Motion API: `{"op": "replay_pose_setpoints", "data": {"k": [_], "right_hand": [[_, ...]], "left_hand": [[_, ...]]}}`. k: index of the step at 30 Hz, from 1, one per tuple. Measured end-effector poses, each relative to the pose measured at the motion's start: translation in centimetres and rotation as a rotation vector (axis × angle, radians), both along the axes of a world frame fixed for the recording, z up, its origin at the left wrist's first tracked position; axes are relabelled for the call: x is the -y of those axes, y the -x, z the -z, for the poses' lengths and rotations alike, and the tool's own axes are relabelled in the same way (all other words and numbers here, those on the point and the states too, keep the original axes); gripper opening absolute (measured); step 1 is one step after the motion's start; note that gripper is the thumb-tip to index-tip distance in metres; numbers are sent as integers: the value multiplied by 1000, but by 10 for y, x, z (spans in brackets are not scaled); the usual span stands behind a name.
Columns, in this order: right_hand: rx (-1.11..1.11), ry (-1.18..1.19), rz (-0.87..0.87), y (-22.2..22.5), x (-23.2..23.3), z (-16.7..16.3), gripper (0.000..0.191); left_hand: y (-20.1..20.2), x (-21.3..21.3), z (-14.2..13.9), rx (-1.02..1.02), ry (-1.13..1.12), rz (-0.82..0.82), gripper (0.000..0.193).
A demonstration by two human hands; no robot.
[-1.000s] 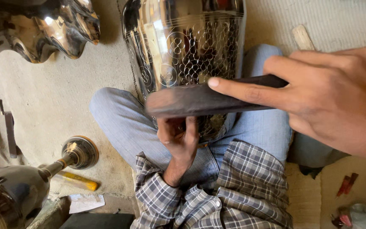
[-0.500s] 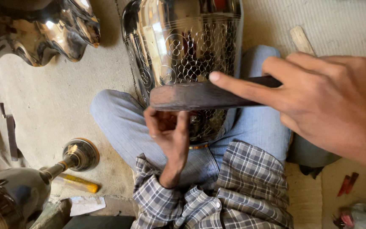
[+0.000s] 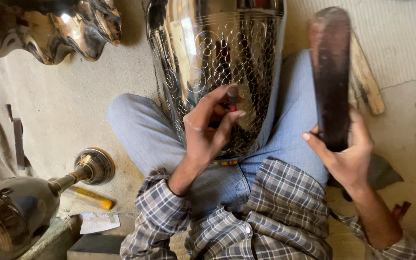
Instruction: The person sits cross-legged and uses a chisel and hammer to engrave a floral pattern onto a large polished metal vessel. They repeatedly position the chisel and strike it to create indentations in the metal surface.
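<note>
Bare concrete floor (image 3: 63, 110), dusty; person seated on it cross-legged in blue jeans and a plaid shirt, seen from the head view.

Large polished metal vase (image 3: 217, 62) lies across the lap, between the knees, its narrow end toward the belly. Surface covered with engraved circle and lattice patterns, very reflective.

Left hand (image 3: 208, 130) rests against the vase's lower body. Fingers (image 3: 232, 118) curled and pinching a short dark punch (image 3: 232, 96), with a bit of red showing at the grip. The punch stands roughly upright against the engraved metal, tip hidden by the hand.

Right hand (image 3: 345, 154) is off to the side of the vase, over the right thigh, not touching it. Fingers wrapped closed round the lower end of a long dark flat bar (image 3: 331, 72), held near vertical, top end level with the vase's upper part. Behind the bar, a pale wooden stick (image 3: 364, 79) lies on the floor.

Other items: wavy-edged polished metal bowl (image 3: 49, 29) top left; second metal vessel (image 3: 20, 202) on its side lower left, round foot pointing at the knee; yellow-handled tool (image 3: 90, 197) just beside its stem; scrap of paper (image 3: 99, 222) near it.
</note>
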State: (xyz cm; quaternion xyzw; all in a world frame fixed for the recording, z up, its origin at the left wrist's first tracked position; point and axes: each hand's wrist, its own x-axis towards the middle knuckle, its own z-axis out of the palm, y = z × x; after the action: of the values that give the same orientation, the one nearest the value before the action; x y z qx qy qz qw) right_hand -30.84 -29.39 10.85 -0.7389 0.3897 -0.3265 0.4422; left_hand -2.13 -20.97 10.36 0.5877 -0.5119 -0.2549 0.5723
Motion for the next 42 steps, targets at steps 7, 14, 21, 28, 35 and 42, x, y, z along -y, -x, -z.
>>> {"op": "replay_pose_setpoints", "data": {"k": [7,14,21,28,35,42], "right_hand": [[-227,203,-12,3,20,-61,58],[-407,155,-25,-4,30,-96,29],[-473,371,-219,-11,47,-90,77],[-240,11,-58,-2,21,-89,88],[-238,62,59,27,-21,-51,80],[-318,238,96,53,-57,-6,74]], "left_hand": [[-7,8,-4,151,-3,68,43],[-9,10,-11,115,12,146,44],[-9,18,-11,288,54,208,48],[-9,36,-19,329,-7,406,39],[-7,52,-31,372,-93,664,41],[0,69,-40,326,41,902,46]]}}
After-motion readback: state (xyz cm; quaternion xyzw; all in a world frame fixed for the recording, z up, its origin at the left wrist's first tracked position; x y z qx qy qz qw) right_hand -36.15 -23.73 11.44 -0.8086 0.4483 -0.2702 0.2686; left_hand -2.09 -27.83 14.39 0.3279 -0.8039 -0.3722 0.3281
